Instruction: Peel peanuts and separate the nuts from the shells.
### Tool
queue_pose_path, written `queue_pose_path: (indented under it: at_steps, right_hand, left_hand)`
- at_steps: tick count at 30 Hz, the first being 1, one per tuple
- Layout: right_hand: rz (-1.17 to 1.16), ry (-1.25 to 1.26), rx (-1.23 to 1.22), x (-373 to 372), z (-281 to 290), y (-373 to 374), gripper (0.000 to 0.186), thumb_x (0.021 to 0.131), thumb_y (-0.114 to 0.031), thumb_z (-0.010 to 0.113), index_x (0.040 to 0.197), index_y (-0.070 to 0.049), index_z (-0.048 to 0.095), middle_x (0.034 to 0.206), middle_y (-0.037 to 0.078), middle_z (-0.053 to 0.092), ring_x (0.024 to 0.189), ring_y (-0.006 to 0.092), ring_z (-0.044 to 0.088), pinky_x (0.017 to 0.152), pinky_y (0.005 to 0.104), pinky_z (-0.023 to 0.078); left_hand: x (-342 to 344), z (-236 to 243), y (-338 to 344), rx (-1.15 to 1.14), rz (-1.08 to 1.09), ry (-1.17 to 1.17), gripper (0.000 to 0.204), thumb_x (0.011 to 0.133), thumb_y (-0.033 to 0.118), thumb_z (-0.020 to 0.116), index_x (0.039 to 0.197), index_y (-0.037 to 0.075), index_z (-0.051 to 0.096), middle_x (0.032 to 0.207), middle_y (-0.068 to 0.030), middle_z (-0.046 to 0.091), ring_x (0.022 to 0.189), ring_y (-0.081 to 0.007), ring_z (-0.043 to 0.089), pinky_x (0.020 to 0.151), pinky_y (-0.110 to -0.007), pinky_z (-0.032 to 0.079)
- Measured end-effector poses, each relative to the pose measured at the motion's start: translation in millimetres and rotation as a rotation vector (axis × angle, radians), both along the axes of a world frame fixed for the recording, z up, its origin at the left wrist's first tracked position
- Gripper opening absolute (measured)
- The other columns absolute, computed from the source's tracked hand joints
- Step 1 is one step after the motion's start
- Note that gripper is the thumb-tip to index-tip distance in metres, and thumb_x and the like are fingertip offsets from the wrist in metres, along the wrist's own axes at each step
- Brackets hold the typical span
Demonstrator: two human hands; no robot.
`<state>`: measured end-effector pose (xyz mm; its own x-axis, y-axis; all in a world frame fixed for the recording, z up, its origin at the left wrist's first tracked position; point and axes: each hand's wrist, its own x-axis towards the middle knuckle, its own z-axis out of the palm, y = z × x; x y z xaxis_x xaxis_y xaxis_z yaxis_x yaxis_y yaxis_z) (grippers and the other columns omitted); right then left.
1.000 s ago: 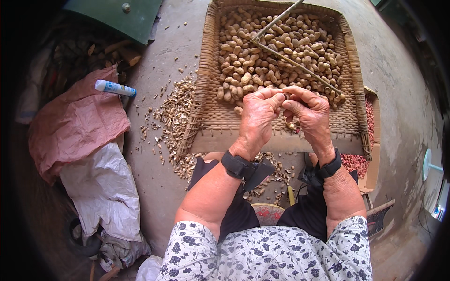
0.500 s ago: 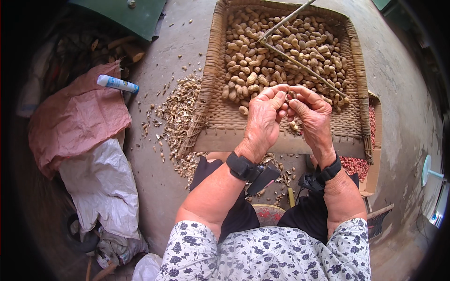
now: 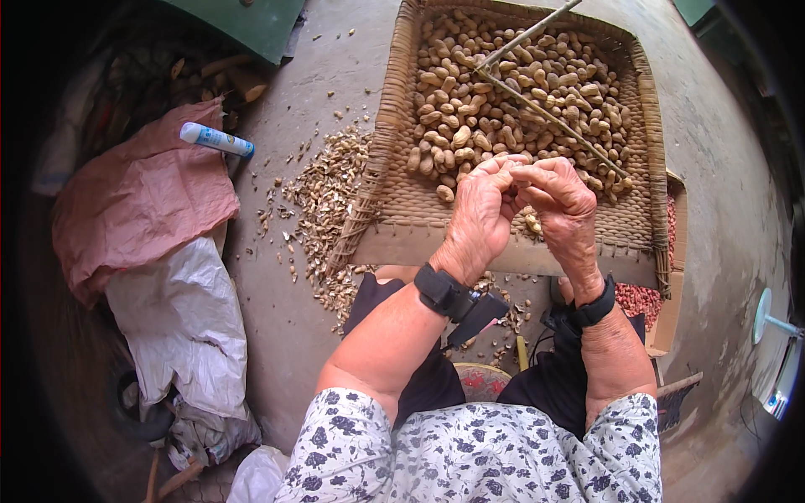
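- Both hands meet over the near part of the shallow woven basket (image 3: 387, 117), the left hand (image 3: 480, 210) touching the right hand (image 3: 566, 201).
- The fingers of each are bent, thumb toward forefinger, tips drawn together; from here I can't tell what, if anything, is pinched between them.
- The unshelled peanuts (image 3: 465, 109) lie heaped toward the basket's far side, beneath a bent stick (image 3: 530, 34); a few pale pieces (image 3: 532, 220) sit just beside the right hand.
- Each peanut looks light and dry, its ridged shell giving decent grip; I'd expect it stiff but brittle, cracking under a firm squeeze.
- The best hold is probably thumb and forefinger across the waist or along the seam, gently, as kernels may bruise or slip.
- Broken shells (image 3: 331, 184) litter the floor leftward; reddish kernels (image 3: 637, 300) fill part of a cardboard box (image 3: 667, 314) rightward.
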<state>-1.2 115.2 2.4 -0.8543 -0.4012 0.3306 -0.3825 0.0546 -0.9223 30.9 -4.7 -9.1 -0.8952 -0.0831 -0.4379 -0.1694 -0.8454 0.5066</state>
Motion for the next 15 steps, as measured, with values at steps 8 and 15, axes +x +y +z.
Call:
queue_pose_path:
  at_steps: [8,15]
  right_hand:
    - [0.036,-0.606,-0.292,-1,3,8,0.030,0.078,0.007,0.063,0.104,-0.007,0.066,0.087,-0.002,0.057,0.077,0.0060,0.055,0.068,0.0184,0.046]
    - [0.018,-0.181,-0.104,0,-3,6,0.029,0.071,0.010,0.066,0.096,-0.004,0.066,0.088,0.002,0.057,0.077,0.0081,0.057,0.067,0.0202,0.047]
  left_hand:
    - [0,11,0,-0.049,-0.053,-0.075,0.015,0.092,0.008,0.049,0.102,0.003,0.059,0.089,-0.0027,0.060,0.074,-0.0090,0.056,0.066,-0.024,0.049]
    - [0,1,0,-0.067,-0.052,-0.025,0.015,0.090,0.007,0.053,0.103,0.003,0.060,0.089,-0.0025,0.061,0.074,-0.0089,0.057,0.067,-0.022,0.049]
